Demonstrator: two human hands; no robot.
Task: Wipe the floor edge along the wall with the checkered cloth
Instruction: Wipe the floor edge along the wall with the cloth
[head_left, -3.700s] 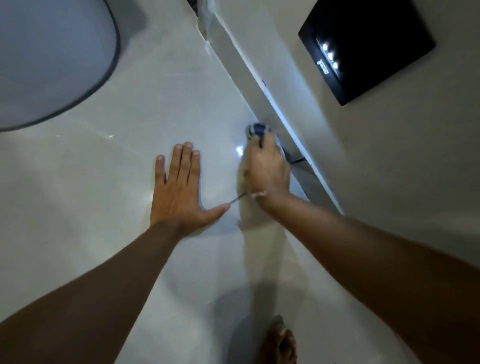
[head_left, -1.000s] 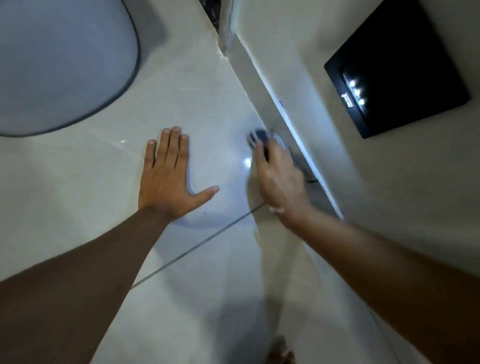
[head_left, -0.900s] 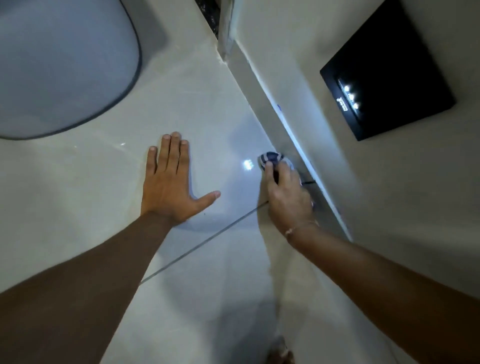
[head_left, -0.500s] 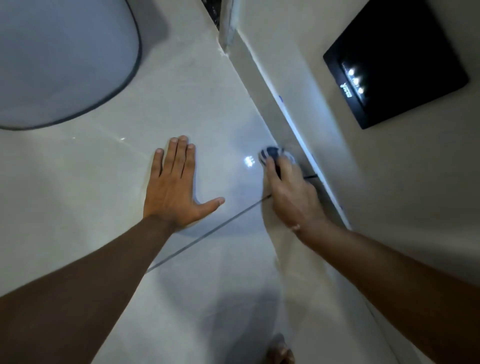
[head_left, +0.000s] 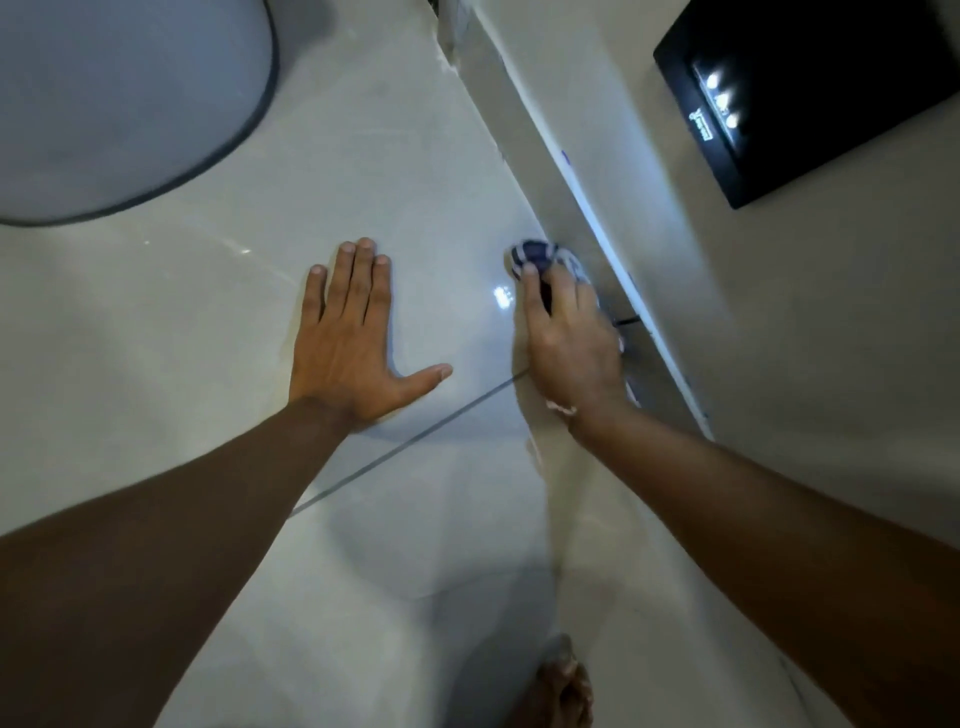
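We keep our right hand (head_left: 569, 343) clamped on the checkered cloth (head_left: 537, 255), pressing tight along the skirting (head_left: 524, 156); left hand (head_left: 350, 340) lies flat, fingers together.

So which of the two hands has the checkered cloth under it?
The right hand, by the wall's base, presses the checkered cloth on the floor. The left hand lies flat and spread on bare tile, holding nothing.

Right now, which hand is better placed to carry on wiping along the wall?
Right. The right hand already presses the checkered cloth against the skirting; the left hand lies flat on the floor, away from the wall, apparently as a brace.
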